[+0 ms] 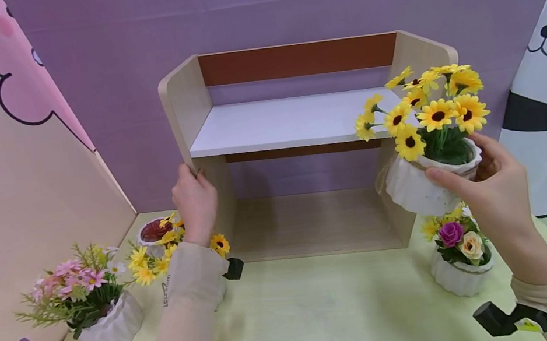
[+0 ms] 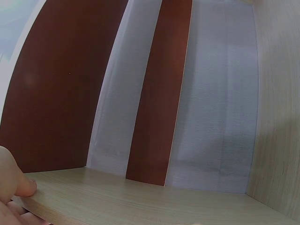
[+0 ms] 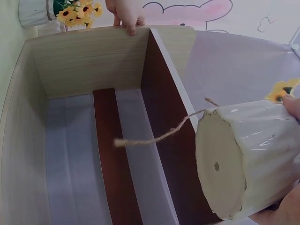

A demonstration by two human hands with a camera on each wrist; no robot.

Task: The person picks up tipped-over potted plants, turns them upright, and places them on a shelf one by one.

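Note:
My right hand (image 1: 504, 189) grips a white flowerpot (image 1: 421, 184) of yellow daisy-like flowers (image 1: 437, 113), tilted in the air before the right end of the shelf unit. In the right wrist view the pot's underside (image 3: 218, 161) shows a small hole, and a twine end (image 3: 164, 136) dangles beside it. The left hand (image 1: 195, 203) pinches the front edge of the unit's left side panel (image 1: 184, 107); in the left wrist view its thumb (image 2: 26, 185) lies on the wood. The wooden shelf unit (image 1: 306, 143) has a white middle board and a lower wooden board.
Pink flowers in a white pot (image 1: 113, 327) stand at the left. Yellow flowers (image 1: 147, 266) and another white pot (image 1: 155, 250) are partly hidden behind the left arm. Below the held pot stands a pot of mixed roses (image 1: 461, 275). Printed panels flank the table (image 1: 322, 316).

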